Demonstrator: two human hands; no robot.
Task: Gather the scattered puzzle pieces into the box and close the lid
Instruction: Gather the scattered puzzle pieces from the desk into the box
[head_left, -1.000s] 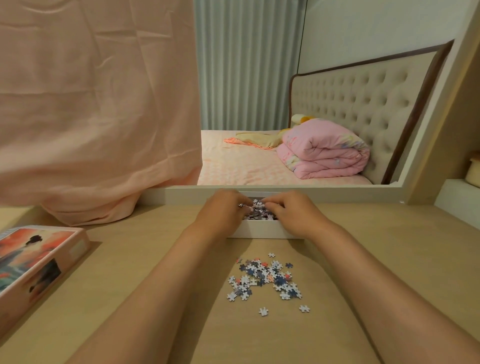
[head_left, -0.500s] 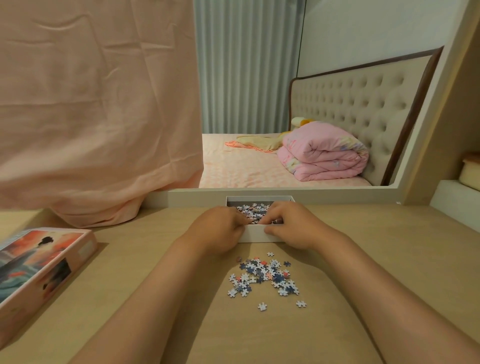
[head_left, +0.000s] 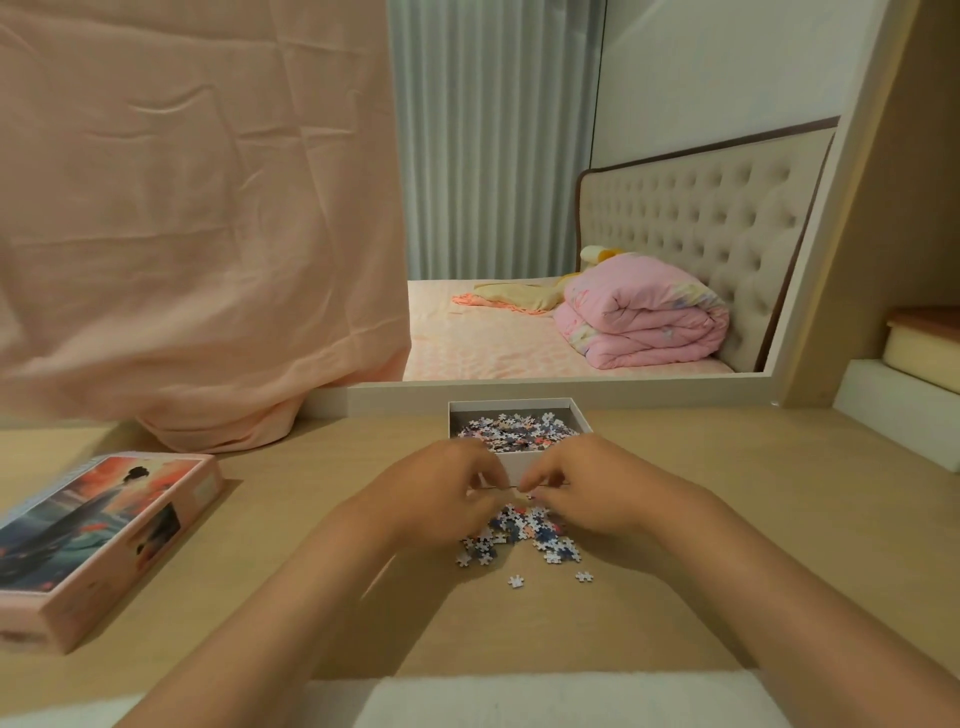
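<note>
A small white box (head_left: 583, 417) stands open at the back of the wooden desk, with several puzzle pieces (head_left: 514, 428) inside. Just in front of it lies a loose pile of pieces (head_left: 519, 535), and two single pieces (head_left: 516, 581) sit nearer to me. My left hand (head_left: 441, 493) and my right hand (head_left: 597, 493) are down on the far side of the pile, side by side. Their fingers curl over the pieces and the fingertips pinch close together. The pieces under my hands are hidden. The picture-printed lid (head_left: 104, 530) lies at the left of the desk.
A peach cloth (head_left: 182, 234) hangs down to the desk at the back left. A white frame ledge (head_left: 675, 387) runs behind the box. A white step shelf (head_left: 893, 415) rises at the right. A white padded edge (head_left: 519, 696) lies nearest me.
My hands pulled back from over the box toward me and dropped onto the loose pile on the desk. The box now shows its pieces uncovered.
</note>
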